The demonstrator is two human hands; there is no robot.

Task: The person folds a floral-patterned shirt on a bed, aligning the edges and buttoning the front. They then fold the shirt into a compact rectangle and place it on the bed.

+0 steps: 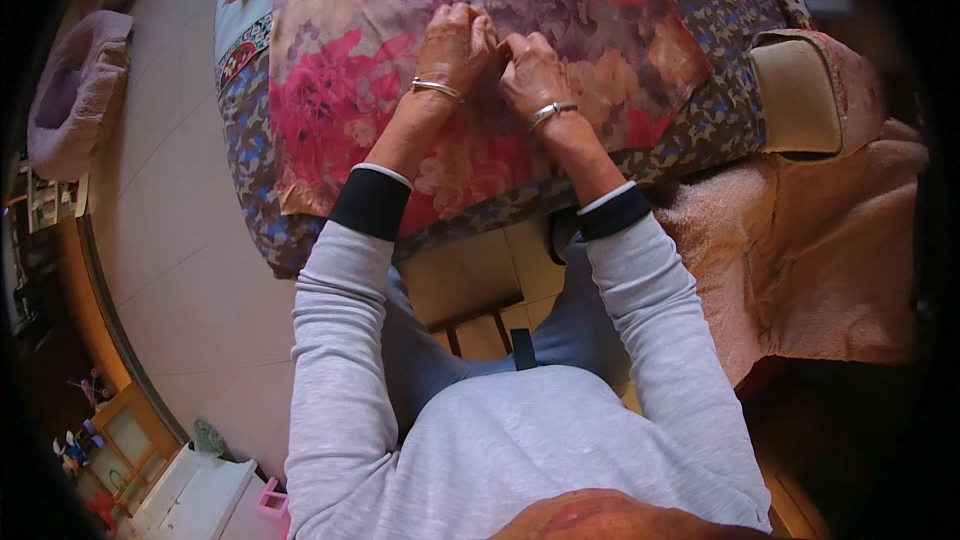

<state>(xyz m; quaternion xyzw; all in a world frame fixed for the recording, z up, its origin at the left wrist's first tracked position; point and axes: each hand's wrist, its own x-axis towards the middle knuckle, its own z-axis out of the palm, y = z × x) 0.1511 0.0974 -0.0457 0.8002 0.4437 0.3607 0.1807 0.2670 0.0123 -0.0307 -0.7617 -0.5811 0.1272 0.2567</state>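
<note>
A floral shirt or blouse [337, 90] in pink, red and mauve lies spread on a surface covered by a blue and brown patterned cloth [712, 112]. My left hand [455, 45], with a thin bangle at the wrist, has its curled fingers on the garment near its middle line. Close beside it on the right, my right hand [534, 71], with a wider silver bangle, also pinches at the fabric with bent fingers. The fingertips nearly meet, and the bit of cloth between them is mostly hidden.
A pink fleece cover [817, 255] drapes over a seat at the right, beside a padded armrest [799, 94]. A plush pet bed or cushion [79, 97] lies at the far left. White furniture [195, 491] and a pink plastic item [272, 499] are at the lower left.
</note>
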